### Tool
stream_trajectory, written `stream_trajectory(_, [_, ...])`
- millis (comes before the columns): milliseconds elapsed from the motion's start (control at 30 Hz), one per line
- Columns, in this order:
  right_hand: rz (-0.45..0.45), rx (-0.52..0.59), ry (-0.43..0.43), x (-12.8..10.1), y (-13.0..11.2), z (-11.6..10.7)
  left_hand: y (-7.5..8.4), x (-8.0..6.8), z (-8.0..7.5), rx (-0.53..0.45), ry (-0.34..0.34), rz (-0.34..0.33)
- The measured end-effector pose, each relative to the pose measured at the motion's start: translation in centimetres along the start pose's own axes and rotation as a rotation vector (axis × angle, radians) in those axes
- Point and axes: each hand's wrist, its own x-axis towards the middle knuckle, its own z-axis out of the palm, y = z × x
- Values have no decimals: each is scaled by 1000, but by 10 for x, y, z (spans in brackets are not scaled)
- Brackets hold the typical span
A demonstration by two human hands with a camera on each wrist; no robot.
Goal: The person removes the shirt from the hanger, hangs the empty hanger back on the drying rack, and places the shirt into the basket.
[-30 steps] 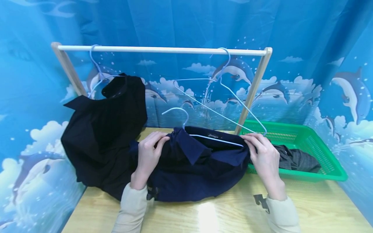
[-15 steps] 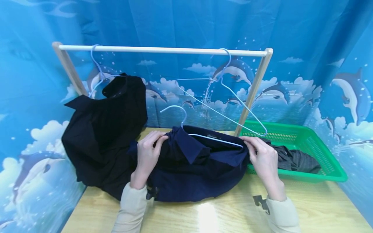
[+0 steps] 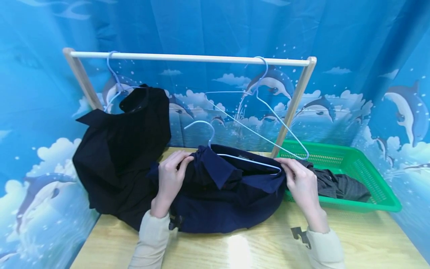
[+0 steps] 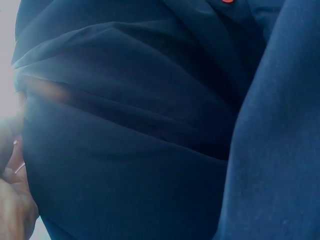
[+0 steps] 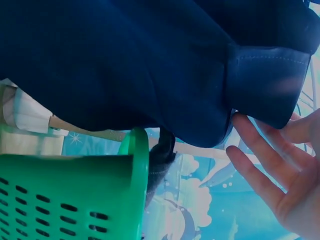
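A navy shirt (image 3: pixel 228 190) lies bunched on the wooden table (image 3: pixel 255 246), with a light-blue wire hanger (image 3: pixel 235 157) inside its neck and the hook sticking up. My left hand (image 3: pixel 172 172) grips the shirt's collar beside the hanger's neck. My right hand (image 3: pixel 298 178) pinches the shirt's right shoulder over the hanger's end. In the left wrist view the navy shirt (image 4: pixel 150 130) fills the frame and my left hand (image 4: pixel 10 200) shows only at the edge. In the right wrist view my right hand (image 5: pixel 280 175) has its fingers (image 5: pixel 250 137) at the hem of the navy shirt (image 5: pixel 125 65).
A wooden rail (image 3: pixel 188 58) stands behind the shirt. A black garment (image 3: pixel 124 149) hangs on it at the left and an empty wire hanger (image 3: pixel 258 112) at the right. A green basket (image 3: pixel 362 157) on the right holds a grey striped garment (image 3: pixel 342 185). Blue dolphin curtains surround the table.
My right hand has crept slightly left along the shirt's shoulder. The left hand and the shirt have stayed where they were.
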Motion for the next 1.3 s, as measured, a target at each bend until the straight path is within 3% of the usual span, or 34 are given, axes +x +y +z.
stream_trajectory(300, [47,39,-59,-2,-3,4,-4,-1,1,1,7,-24])
stream_trajectory(533, [18,80,-23,0,-5,2,-5,-1,2,-4,-13,-55])
stream_trajectory(833, [-98,50,-8,-2,-9,4,-1,-2,4,-8,-68,-42])
stream_trajectory(1300, [-412,-40,174,-3,-22,20,10,-4,13,-34,-195,-43])
